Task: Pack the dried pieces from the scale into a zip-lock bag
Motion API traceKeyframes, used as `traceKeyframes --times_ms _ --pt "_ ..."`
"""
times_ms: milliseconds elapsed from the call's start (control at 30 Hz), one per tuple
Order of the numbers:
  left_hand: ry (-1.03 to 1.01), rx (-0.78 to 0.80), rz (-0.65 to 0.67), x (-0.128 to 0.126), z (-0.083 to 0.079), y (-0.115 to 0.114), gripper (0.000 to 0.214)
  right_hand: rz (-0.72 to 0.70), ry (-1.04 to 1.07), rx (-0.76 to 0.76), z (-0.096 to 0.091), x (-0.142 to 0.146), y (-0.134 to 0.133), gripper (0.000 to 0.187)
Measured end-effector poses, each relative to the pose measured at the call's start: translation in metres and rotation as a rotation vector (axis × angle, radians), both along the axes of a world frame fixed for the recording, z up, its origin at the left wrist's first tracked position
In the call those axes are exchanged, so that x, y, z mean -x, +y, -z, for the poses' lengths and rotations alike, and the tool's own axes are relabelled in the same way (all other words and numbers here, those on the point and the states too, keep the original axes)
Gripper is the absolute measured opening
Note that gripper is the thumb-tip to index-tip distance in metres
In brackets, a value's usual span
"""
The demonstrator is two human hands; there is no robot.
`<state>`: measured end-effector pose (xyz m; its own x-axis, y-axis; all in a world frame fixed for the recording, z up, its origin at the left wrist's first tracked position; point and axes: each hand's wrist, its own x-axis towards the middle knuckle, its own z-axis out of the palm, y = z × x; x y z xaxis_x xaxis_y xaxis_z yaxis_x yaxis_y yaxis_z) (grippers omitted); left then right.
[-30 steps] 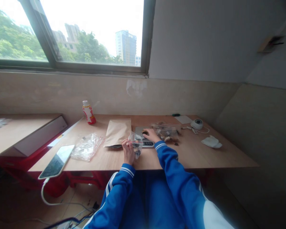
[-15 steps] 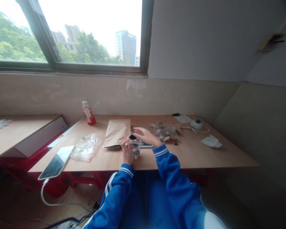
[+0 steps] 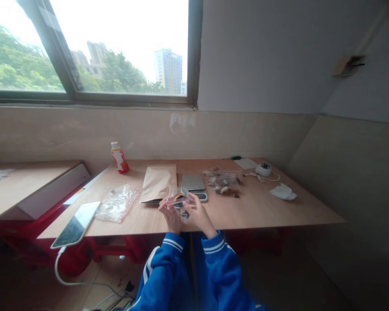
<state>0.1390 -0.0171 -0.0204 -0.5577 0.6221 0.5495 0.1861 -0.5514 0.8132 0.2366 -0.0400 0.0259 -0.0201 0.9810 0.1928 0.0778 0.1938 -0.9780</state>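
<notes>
My left hand and right hand pinched a small clear plastic bag in a narrow grip, just before the digital scale, near the bench's front edge. It seemed light, soft and slippery, best held by its upper edge.

Scale just behind the plastic bag

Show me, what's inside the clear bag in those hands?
The clear plastic bag, held by the left hand and right hand, has something dark inside. The fingers cover much of it, so I can't see what it is.
</notes>
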Motion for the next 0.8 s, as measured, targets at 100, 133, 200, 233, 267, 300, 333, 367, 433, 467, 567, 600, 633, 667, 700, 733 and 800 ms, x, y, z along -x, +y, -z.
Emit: traceKeyframes --times_ms 100,133,200,233,267,300,333,367,433,467,567,600,633,667,700,733,800 --pt "0.003 -0.033 0.02 -0.009 -0.002 -0.021 0.023 -0.031 0.05 -0.082 -0.013 -0.001 -0.008 0.046" --pt "0.009 -0.024 0.042 -0.012 -0.004 -0.027 0.023 -0.023 0.06 -0.104 -0.017 -0.003 -0.01 0.044" --pt "0.048 0.006 0.09 -0.014 -0.011 -0.035 0.026 0.028 0.079 -0.137 -0.025 -0.007 -0.013 0.043" --pt "0.059 0.028 0.097 -0.013 -0.015 -0.037 0.027 0.062 0.089 -0.149 -0.029 -0.01 -0.015 0.043" --pt "0.052 0.06 0.089 -0.011 -0.019 -0.038 0.029 0.096 0.097 -0.162 -0.033 -0.014 -0.016 0.044" --pt "0.023 0.103 0.079 -0.008 -0.022 -0.037 0.032 0.124 0.099 -0.178 -0.037 -0.019 -0.017 0.044" --pt "-0.022 0.156 0.084 -0.004 -0.026 -0.035 0.036 0.144 0.097 -0.199 -0.041 -0.023 -0.018 0.044" --pt "-0.078 0.214 0.108 0.0 -0.029 -0.033 0.04 0.157 0.09 -0.219 -0.045 -0.028 -0.018 0.044" --pt "-0.16 0.306 0.256 0.007 -0.035 -0.026 0.046 0.165 0.075 -0.25 -0.051 -0.038 -0.018 0.044" --pt "-0.177 0.323 0.335 0.009 -0.039 -0.023 0.048 0.156 0.069 -0.256 -0.053 -0.042 -0.018 0.045" --pt "-0.145 0.269 0.481 0.007 -0.056 -0.02 0.047 0.068 0.03 -0.256 -0.055 -0.046 -0.016 0.045" --pt "-0.12 0.252 0.508 0.003 -0.063 -0.021 0.046 0.038 0.004 -0.263 -0.056 -0.046 -0.016 0.045" --pt "-0.083 0.252 0.524 -0.002 -0.07 -0.023 0.044 0.017 -0.028 -0.279 -0.056 -0.044 -0.017 0.045" --pt "-0.023 0.268 0.545 -0.008 -0.075 -0.026 0.043 0.014 -0.061 -0.303 -0.056 -0.043 -0.017 0.045" --pt "0.042 0.27 0.56 -0.013 -0.08 -0.029 0.041 0.027 -0.092 -0.329 -0.057 -0.042 -0.018 0.045" --pt "0.085 0.263 0.563 -0.017 -0.083 -0.032 0.039 0.061 -0.115 -0.348 -0.057 -0.042 -0.018 0.045" --pt "0.059 0.251 0.489 -0.022 -0.085 -0.037 0.04 0.18 -0.131 -0.341 -0.057 -0.046 -0.02 0.048"
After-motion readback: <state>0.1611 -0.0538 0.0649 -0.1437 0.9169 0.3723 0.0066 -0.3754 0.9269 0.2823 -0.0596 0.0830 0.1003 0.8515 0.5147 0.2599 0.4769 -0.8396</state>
